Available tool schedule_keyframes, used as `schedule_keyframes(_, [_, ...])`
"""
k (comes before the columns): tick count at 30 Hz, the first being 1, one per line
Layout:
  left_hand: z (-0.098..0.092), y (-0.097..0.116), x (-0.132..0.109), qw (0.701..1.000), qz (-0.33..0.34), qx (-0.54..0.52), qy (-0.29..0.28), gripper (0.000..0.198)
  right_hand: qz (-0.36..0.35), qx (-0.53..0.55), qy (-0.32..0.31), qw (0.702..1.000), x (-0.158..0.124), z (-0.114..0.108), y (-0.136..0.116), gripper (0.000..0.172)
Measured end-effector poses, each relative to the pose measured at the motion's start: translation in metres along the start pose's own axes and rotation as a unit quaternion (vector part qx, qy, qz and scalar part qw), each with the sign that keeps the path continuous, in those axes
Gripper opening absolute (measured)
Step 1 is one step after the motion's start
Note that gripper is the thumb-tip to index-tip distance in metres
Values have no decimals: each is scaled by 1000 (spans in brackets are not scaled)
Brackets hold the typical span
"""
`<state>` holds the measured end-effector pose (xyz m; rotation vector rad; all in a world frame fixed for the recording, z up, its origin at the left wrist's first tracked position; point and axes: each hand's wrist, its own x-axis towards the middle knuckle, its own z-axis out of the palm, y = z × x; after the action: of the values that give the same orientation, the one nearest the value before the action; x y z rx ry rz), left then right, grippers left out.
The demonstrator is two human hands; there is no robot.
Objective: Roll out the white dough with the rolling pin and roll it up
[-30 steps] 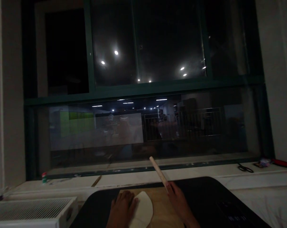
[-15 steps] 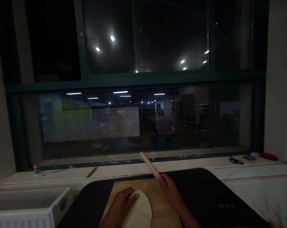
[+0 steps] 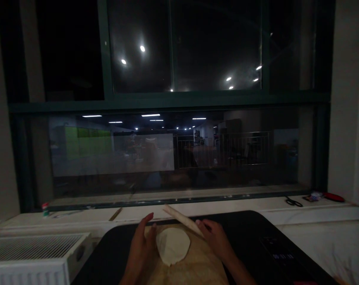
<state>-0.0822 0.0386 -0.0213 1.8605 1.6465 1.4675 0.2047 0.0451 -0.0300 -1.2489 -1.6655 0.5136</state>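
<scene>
A flat, roundish sheet of pale dough [image 3: 173,246] lies on a wooden board [image 3: 197,267]. Just left of the dough is my left hand [image 3: 142,243], its fingers apart and raised, holding nothing. My right hand [image 3: 210,233] grips the near end of a wooden rolling pin [image 3: 182,218], which slants up and to the left past the dough's far edge. The pin's far end reaches over the back edge of the black table.
The board rests on a black table [image 3: 241,225], with a phone showing a timer [image 3: 282,255] at right. Scissors [image 3: 293,202], a red-handled item [image 3: 333,197] and a small red-and-green container [image 3: 45,209] stand along the windowsill [image 3: 155,213]. A white radiator [image 3: 33,253] is at left.
My left hand has let go of the dough, which now lies flat on the board. The rolling pin's far end has swung lower and to the left.
</scene>
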Motion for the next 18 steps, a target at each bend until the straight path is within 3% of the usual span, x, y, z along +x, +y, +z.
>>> schedule_keyframes(3, [-10,8,2,996,68,-14,47,51,-32,-102,-34,994,-6,4,-17,55])
schedule_keyframes(5, [-8,11,1,994,107,13,35,47,-46,-159,-57,985,-8,10,-26,50])
schedule_keyframes(8, [1,12,-1,989,89,86,-79,54,-65,-214,-56,973,-10,19,-33,37])
schedule_keyframes(12, [10,14,6,949,81,211,-218,60,-103,-267,-15,958,-11,25,-29,31])
schedule_keyframes(15, [10,16,19,926,106,238,-275,58,-109,-314,-25,943,-8,27,-22,36])
schedule_keyframes(18, [13,17,31,922,102,241,-286,57,-108,-326,-37,939,2,30,-16,37])
